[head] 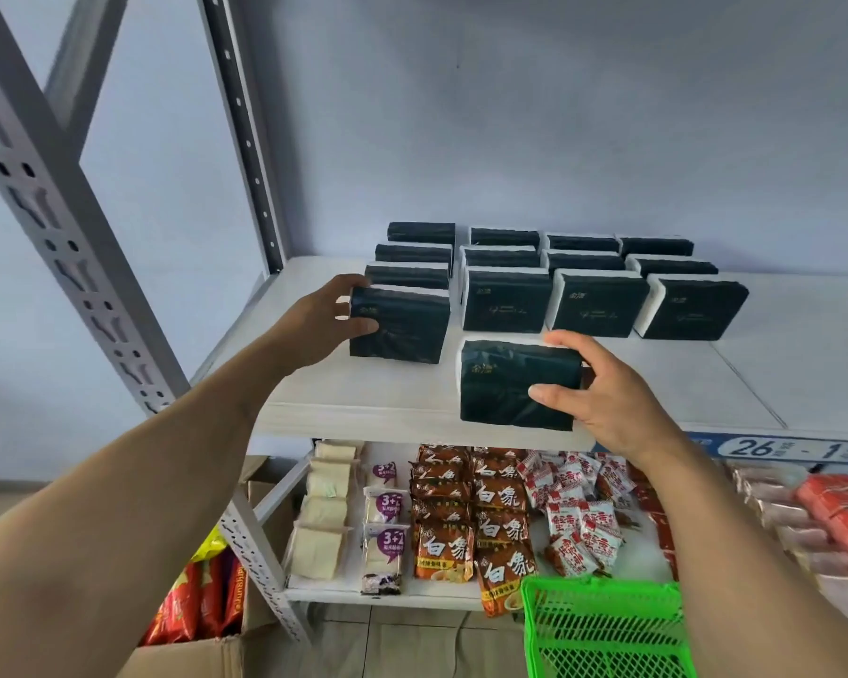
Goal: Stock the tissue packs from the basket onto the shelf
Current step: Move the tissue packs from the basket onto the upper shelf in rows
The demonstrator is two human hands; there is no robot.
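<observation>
Hands reach up from the lower corners of the frame to a pale, flat shelf board in a grey perforated metal rack. The left hand grips the left edge of a dark green, plastic-wrapped tissue pack, thumb on its front face and fingers curled over the top; this pack stands at the front of the leftmost row, touching the pack behind it. The right hand holds a second dark green tissue pack by its right end, thumb across the front and fingers wrapped behind; the pack is at the shelf board's front edge, below and just in front of the second row, and whether it rests on the board or is lifted off it cannot be told. Behind them, more dark green tissue packs stand in four rows running towards the bluish wall. A bright green plastic mesh basket shows at the bottom centre-right of the frame; its inside is mostly out of view. On the lower shelf lie orange-brown instant noodle packets, red-and-white snack sachets and pale wrapped biscuits. A brown cardboard box with red packets sits at the lower left.
</observation>
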